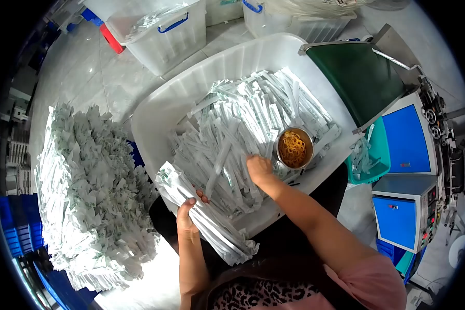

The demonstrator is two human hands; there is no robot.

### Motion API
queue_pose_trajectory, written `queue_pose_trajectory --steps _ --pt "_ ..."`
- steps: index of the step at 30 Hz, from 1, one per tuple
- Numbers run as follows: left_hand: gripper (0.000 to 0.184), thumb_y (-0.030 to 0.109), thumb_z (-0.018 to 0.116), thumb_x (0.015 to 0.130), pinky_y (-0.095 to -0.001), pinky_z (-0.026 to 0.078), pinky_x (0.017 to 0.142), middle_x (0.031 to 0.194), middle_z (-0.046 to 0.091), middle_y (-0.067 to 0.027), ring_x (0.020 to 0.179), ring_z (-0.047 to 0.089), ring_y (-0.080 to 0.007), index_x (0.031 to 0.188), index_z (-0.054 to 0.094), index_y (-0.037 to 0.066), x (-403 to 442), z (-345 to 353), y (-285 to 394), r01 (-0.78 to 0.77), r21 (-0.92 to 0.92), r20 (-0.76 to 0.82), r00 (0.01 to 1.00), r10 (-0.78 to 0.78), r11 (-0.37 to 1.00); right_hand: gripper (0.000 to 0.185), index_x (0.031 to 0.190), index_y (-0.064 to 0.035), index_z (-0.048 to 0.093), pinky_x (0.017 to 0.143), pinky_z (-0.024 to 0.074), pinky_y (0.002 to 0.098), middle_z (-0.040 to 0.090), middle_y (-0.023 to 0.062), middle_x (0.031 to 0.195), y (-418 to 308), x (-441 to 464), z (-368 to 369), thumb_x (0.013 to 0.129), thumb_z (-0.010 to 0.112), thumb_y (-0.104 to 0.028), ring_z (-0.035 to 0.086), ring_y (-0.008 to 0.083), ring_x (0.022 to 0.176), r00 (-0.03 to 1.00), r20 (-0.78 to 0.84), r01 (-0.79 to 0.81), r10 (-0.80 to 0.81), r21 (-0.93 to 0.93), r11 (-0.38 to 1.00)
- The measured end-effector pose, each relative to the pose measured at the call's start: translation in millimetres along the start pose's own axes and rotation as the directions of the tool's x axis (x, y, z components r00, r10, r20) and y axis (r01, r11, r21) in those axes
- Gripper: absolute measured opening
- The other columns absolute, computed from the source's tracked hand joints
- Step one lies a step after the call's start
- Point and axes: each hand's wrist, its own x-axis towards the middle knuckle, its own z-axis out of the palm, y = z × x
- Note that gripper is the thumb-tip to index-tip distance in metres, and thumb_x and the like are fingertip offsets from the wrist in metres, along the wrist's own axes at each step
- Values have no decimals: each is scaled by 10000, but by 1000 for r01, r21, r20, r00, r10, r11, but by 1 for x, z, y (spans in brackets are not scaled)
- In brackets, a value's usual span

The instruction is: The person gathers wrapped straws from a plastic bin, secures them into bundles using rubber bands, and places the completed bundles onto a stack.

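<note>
My left hand [189, 213] is closed around a thick bundle of long, thin white paper packets [219, 233], held aslant over the near left rim of a big white tub [155, 111]. Many loose packets [232, 129] of the same kind lie in the tub. Above them, my right hand [259, 169] is curled, its fingertips among the packets; what it holds, if anything, is hidden. Just right of that hand, a round metal bowl [311, 140] stands on the packets, with yellow-brown rubber bands [293, 148] inside.
On the left rises a tall heap of white packets [93, 196]. A green conveyor belt [359, 77] reaches over the tub's right rim, by a blue-and-white machine [405, 137]. Under it sits a teal basket [380, 160]. Behind stand clear plastic bins [181, 44].
</note>
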Motion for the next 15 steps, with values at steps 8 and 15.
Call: queue_pose_trajectory --steps 8,15 --pt "459 129 604 615 -330 478 692 825 499 -75 752 524 -193 1040 455 38 -4 -7 0 -26 -53 36 999 27 998 156 861 6 587 688 477 369 606 139 821 8 -3 18 774 477 -63 592 258 831 988 12 -157 156 73 985" --pt "501 150 620 592 -325 472 675 787 518 -74 699 531 -192 1045 456 15 -9 12 3 -49 -37 48 998 51 998 187 758 33 573 541 442 349 599 125 668 29 -8 22 768 611 -150 577 216 570 921 369 -365 128 698 616"
